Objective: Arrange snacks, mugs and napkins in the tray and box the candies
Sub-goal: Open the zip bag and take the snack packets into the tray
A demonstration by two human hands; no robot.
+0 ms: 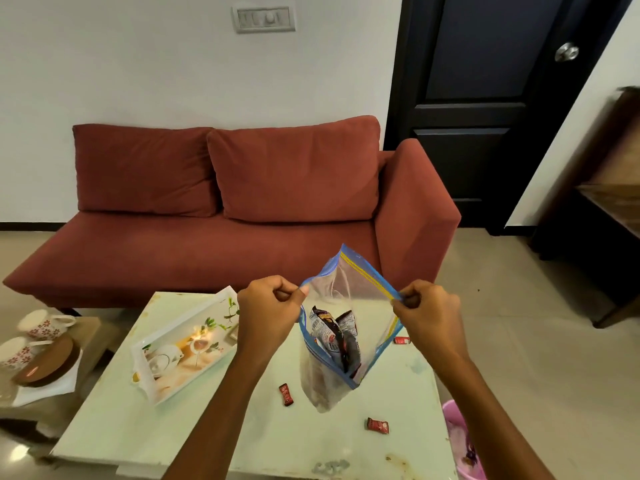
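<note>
A clear zip bag [332, 386] with a blue and yellow seal hangs above the white table [173, 431]. Its mouth is pulled wide apart. My left hand [268, 311] pinches the left lip of the bag and my right hand [427, 311] pinches the right lip. Dark snack packets [337, 336] show inside the bag. Three small red candies lie loose on the table: one [286, 394] left of the bag, one [377, 425] below it, one [401, 340] by my right wrist. A white printed tray [149, 372] lies on the table's left part.
On a low stand at the left sit two flowered mugs [38, 323] and a brown round box [48, 363] on white napkins [55, 389]. A red sofa [221, 216] stands behind the table. A pink bin [460, 441] is at the table's right edge.
</note>
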